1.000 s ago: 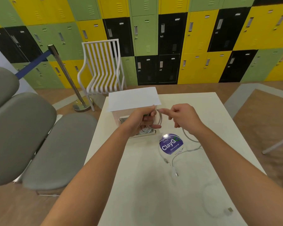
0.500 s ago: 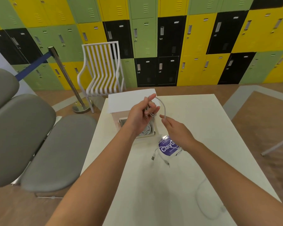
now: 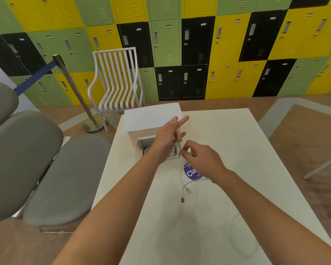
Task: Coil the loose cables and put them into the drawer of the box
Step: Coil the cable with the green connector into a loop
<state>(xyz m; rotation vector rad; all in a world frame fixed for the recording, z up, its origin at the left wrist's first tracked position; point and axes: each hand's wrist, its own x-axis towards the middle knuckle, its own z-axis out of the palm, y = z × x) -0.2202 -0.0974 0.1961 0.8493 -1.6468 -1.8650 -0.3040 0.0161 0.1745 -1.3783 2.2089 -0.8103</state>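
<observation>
Winding the white cable [image 3: 182, 180] around the left hand [image 3: 167, 139], whose fingers clasped the loops, went best with the right hand [image 3: 199, 157] pinching the strand taut above the open drawer [image 3: 141, 150].

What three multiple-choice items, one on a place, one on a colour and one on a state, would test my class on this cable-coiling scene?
1. Where does the box stand?
A. at the far left part of the table
B. on the grey seat
C. on the floor

2. What colour is the round sticker?
A. red
B. purple
C. orange

3. What state is the drawer in?
A. pushed shut
B. taken out of the box
C. pulled open with white cable inside

Answers: 1 A, the box sits on the tabletop near its far left corner. 2 B, the sticker beside the right hand is purple with white letters. 3 C, coiled cable shows in the open drawer below the left hand.
</observation>
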